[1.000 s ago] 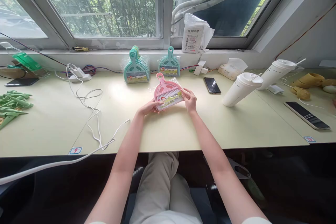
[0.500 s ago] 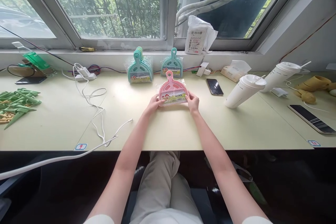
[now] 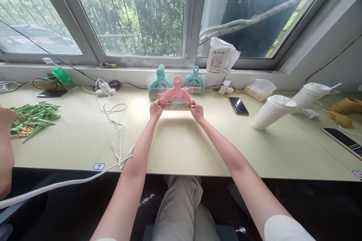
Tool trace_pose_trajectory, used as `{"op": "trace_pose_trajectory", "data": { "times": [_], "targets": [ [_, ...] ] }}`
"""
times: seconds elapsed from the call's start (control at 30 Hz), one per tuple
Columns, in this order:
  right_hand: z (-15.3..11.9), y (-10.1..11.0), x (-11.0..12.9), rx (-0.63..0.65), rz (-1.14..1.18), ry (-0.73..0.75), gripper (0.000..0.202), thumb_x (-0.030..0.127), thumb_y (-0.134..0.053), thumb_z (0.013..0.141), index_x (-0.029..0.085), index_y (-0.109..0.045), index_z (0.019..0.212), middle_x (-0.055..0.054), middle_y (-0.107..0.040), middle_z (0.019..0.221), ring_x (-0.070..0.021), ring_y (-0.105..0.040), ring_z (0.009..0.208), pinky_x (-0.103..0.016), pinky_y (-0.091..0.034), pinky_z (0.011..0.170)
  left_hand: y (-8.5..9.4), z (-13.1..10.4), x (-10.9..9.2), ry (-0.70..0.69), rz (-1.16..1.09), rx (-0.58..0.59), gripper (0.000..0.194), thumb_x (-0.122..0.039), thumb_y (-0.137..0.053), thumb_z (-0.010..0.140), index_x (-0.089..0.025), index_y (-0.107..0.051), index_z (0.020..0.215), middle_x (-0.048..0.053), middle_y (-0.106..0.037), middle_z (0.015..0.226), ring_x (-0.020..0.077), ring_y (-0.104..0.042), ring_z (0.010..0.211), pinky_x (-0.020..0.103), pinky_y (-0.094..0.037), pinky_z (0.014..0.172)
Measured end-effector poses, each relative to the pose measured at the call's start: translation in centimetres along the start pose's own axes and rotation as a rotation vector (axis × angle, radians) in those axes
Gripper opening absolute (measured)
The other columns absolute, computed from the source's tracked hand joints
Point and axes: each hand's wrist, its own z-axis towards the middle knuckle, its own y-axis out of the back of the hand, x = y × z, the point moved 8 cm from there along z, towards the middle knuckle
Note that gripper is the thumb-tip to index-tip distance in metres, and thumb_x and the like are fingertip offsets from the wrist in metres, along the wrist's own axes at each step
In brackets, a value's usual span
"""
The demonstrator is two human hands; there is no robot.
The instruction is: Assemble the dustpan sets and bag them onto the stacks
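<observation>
A pink dustpan (image 3: 177, 92) with a small brush packed in clear film is held upright between my two hands, handle up. Its left lower edge is pinched by my left hand (image 3: 156, 110), its right lower edge by my right hand (image 3: 197, 112). A shadow on the table lies below it, and it appears raised. Just behind it on the left stands a row of wrapped teal dustpans (image 3: 158, 83), partly covered by the pink one. Behind on the right, another teal dustpan (image 3: 195, 79) leans by the wall.
White cables (image 3: 109, 116) trail over the table (image 3: 181, 147) at left. A phone (image 3: 238, 106), white cups (image 3: 273, 113) and a tissue pack (image 3: 259, 89) are at right. Green pieces (image 3: 39, 115) lie far left, near another person's hand (image 3: 6, 120).
My hands have carried the pink dustpan forward and left, up against the teal ones. The camera view has shifted. Another person's hand has come in at the left edge.
</observation>
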Motion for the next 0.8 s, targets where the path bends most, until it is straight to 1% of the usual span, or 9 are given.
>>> {"op": "trace_pose_trajectory", "data": {
  "times": [0.13,0.23,0.33,0.43,0.5,0.57,0.67,0.73,0.8],
  "targets": [
    [2.7,-6.7,3.3,0.148,-0.254,0.037,0.025,0.033,-0.045,0.094,0.021,-0.061,0.109,-0.008,-0.071,0.103,-0.0182,-0.068,0.080,-0.027,-0.048,0.077,3.6,2.9,4.1,0.057,0.111,-0.094,0.027,-0.028,-0.061,0.078,-0.021,-0.066,0.103,0.010,-0.070,0.097,0.0245,-0.063,0.092,0.031,-0.042,0.078],
    [3.9,-10.7,4.8,0.219,-0.450,0.068,0.024,0.029,-0.042,0.095,0.020,-0.058,0.111,-0.011,-0.069,0.106,-0.0211,-0.066,0.090,-0.028,-0.046,0.077,4.5,4.5,6.9,0.100,0.201,-0.100,0.025,-0.028,-0.054,0.083,-0.020,-0.065,0.103,0.013,-0.069,0.099,0.0270,-0.062,0.092,0.033,-0.042,0.077],
    [5.0,-13.1,5.0,0.230,-0.545,0.086,0.025,0.028,-0.038,0.096,0.021,-0.054,0.114,-0.012,-0.066,0.110,-0.0227,-0.065,0.093,-0.029,-0.046,0.075,4.8,6.0,8.6,0.101,0.275,-0.160,0.027,-0.028,-0.044,0.088,-0.020,-0.064,0.105,0.015,-0.066,0.102,0.0294,-0.058,0.100,0.037,-0.044,0.080],
    [6.2,-14.7,4.1,0.212,-0.535,0.068,0.030,0.028,-0.035,0.097,0.021,-0.046,0.124,-0.013,-0.064,0.115,-0.0229,-0.065,0.092,-0.029,-0.045,0.073,4.4,8.0,9.5,0.039,0.301,-0.229,0.034,-0.027,-0.046,0.087,-0.020,-0.059,0.118,0.015,-0.059,0.118,0.0314,-0.047,0.118,0.040,-0.044,0.088],
    [7.1,-15.4,3.2,0.178,-0.500,0.054,0.036,0.027,-0.035,0.097,0.021,-0.037,0.132,-0.013,-0.061,0.119,-0.0226,-0.065,0.090,-0.029,-0.044,0.071,3.9,9.2,10.0,-0.005,0.295,-0.259,0.048,-0.024,-0.050,0.084,-0.021,-0.048,0.132,0.014,-0.050,0.133,0.0311,-0.041,0.125,0.043,-0.041,0.097],
    [7.9,-16.0,2.6,0.135,-0.479,0.062,0.042,0.027,-0.036,0.096,0.020,-0.030,0.137,-0.014,-0.059,0.122,-0.0221,-0.065,0.086,-0.029,-0.043,0.068,3.1,10.3,10.9,0.000,0.275,-0.246,0.060,-0.023,-0.049,0.084,-0.018,-0.035,0.142,0.014,-0.046,0.139,0.0307,-0.040,0.127,0.044,-0.037,0.102],
    [8.7,-16.4,2.1,0.081,-0.507,0.096,0.045,0.029,-0.037,0.097,0.020,-0.026,0.140,-0.013,-0.057,0.120,-0.0200,-0.063,0.080,-0.027,-0.040,0.063,1.6,11.3,12.6,0.073,0.248,-0.129,0.064,-0.026,-0.044,0.088,-0.014,-0.025,0.147,0.017,-0.052,0.132,0.0305,-0.046,0.123,0.043,-0.041,0.096],
    [9.0,-16.5,2.0,0.065,-0.562,0.115,0.045,0.029,-0.039,0.097,0.023,-0.028,0.140,-0.012,-0.056,0.118,-0.0183,-0.062,0.077,-0.025,-0.038,0.060,0.8,11.4,13.1,0.093,0.259,-0.044,0.058,-0.027,-0.041,0.089,-0.014,-0.029,0.145,0.018,-0.059,0.122,0.0303,-0.052,0.115,0.041,-0.044,0.091],
    [9.2,-16.4,1.9,0.056,-0.622,0.122,0.045,0.029,-0.040,0.096,0.026,-0.030,0.140,-0.011,-0.055,0.115,-0.0170,-0.061,0.075,-0.024,-0.036,0.058,0.6,11.2,12.9,0.084,0.312,-0.030,0.052,-0.028,-0.040,0.090,-0.015,-0.037,0.140,0.018,-0.060,0.116,0.0311,-0.054,0.112,0.042,-0.044,0.089]
  ]
}}
